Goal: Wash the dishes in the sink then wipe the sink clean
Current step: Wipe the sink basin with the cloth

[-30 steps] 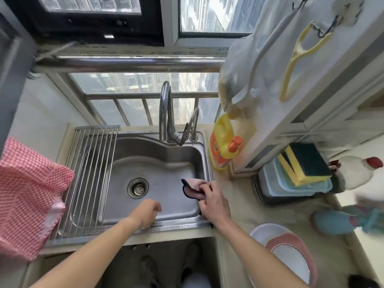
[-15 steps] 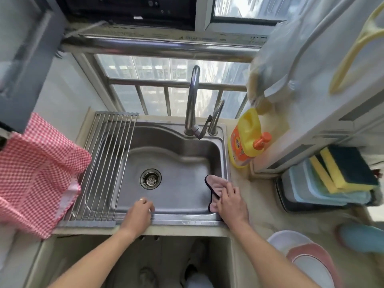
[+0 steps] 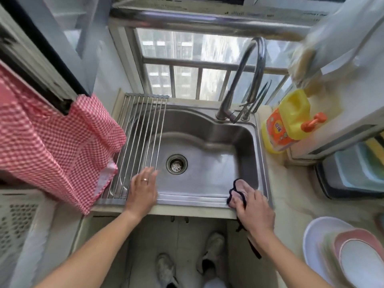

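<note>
The sink (image 3: pixel 207 154) holds no dishes, so wiping is the step now. The right hand (image 3: pixel 254 210) pinches the cloth (image 3: pixel 239 191) on the sink's front-right rim; the left hand (image 3: pixel 143 189) rests spread on the front rim. Next, I think, the cloth must sweep along that rim.

A single head-worn wide-angle camera looked steeply down, close over the sink (image 3: pixel 207 129), facing the window; the view's edges were bent.
</note>
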`<action>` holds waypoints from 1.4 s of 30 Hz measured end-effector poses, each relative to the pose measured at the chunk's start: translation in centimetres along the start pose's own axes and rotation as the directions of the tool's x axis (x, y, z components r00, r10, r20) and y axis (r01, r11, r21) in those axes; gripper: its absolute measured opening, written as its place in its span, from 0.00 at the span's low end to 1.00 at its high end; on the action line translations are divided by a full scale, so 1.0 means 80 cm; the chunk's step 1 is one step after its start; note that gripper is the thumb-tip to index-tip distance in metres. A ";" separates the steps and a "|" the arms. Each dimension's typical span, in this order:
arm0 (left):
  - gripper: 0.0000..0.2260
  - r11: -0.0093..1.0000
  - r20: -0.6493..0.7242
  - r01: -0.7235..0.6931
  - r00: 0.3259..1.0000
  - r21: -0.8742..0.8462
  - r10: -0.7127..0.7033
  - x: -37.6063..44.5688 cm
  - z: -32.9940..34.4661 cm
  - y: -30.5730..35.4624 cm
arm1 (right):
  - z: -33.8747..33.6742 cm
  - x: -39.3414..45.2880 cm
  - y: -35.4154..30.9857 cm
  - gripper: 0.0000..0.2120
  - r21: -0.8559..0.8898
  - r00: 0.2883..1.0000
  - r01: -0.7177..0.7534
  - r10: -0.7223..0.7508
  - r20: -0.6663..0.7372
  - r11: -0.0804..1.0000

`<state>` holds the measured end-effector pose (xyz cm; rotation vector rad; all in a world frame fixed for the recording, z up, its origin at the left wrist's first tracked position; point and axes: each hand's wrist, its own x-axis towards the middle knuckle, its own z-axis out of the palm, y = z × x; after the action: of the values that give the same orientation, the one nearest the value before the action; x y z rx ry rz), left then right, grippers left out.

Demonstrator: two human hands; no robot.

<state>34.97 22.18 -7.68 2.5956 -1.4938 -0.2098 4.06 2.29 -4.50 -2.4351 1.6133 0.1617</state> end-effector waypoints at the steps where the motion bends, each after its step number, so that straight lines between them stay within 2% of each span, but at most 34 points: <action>1: 0.25 0.999 0.006 -0.035 0.999 0.012 0.035 -0.005 0.005 -0.009 | 0.004 -0.002 -0.009 0.22 -0.012 0.999 0.033 -0.033 0.008 0.999; 6: 0.30 0.999 0.051 -0.030 0.998 0.041 0.028 -0.018 0.019 -0.014 | 0.022 -0.024 -0.077 0.21 -0.001 0.991 0.132 -0.132 0.015 0.991; 12: 0.30 0.997 0.078 -0.029 0.997 0.069 0.024 -0.013 0.019 -0.016 | 0.035 -0.035 -0.171 0.15 0.095 0.957 0.276 -0.282 0.061 0.957; 16: 0.27 0.998 0.079 -0.051 0.995 -0.039 0.054 -0.013 0.016 -0.021 | 0.042 -0.033 -0.217 0.11 0.181 0.910 0.390 -0.408 0.075 0.903; 19: 0.25 0.990 0.080 -0.055 0.995 -0.132 0.066 -0.008 0.007 -0.029 | 0.035 -0.021 -0.192 0.12 0.220 0.873 0.421 -0.459 0.166 0.880; 24: 0.25 0.999 0.090 -0.011 0.996 -0.048 0.015 0.001 0.008 -0.038 | 0.019 -0.009 -0.083 0.14 0.230 0.875 0.425 -0.462 0.144 0.876; 27: 0.26 1.000 0.082 -0.027 0.996 0.006 0.026 -0.002 0.009 -0.037 | 0.008 0.011 -0.026 0.10 0.241 0.888 0.391 -0.433 0.154 0.888; 29: 0.26 0.999 0.077 -0.028 0.997 0.027 0.025 -0.002 0.010 -0.037 | 0.005 0.020 -0.017 0.08 0.209 0.874 0.409 -0.447 0.191 0.888; 33: 0.26 0.999 0.068 -0.027 0.997 0.033 0.024 -0.001 0.011 -0.037 | 0.006 0.021 -0.070 0.12 0.032 0.842 0.479 -0.469 0.267 0.877; 38: 0.26 1.000 0.064 -0.021 0.998 0.005 0.021 -0.001 0.013 -0.037 | 0.029 -0.002 -0.178 0.15 0.138 0.759 0.597 -0.612 0.221 0.790; 42: 0.26 1.000 0.067 -0.013 0.998 0.011 0.013 0.000 0.014 -0.038 | 0.046 -0.010 -0.240 0.13 0.144 0.787 0.572 -0.589 0.181 0.808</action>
<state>37.31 23.61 -9.37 2.6114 -1.5377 -0.2911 21.54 11.09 -5.59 -2.6095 0.7054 0.2410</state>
